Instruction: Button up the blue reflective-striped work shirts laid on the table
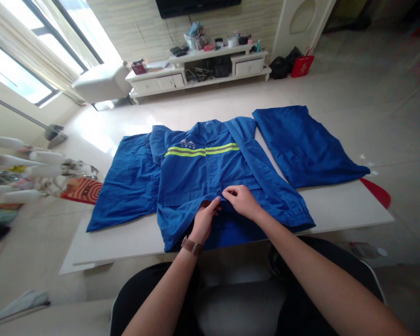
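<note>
In the head view, our left hand (205, 217) and right hand (244, 200) both pinch the lower front of the blue jacket (185, 171), at twelve o'clock on the desk (339, 205), seemingly working its front edges, which next calls for steady alignment.

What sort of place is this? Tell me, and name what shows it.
Most likely a living room in a home: a black screen hangs on the wall, a white low cabinet cluttered with small items stands below it, and pale curtains flank the windows.
</note>
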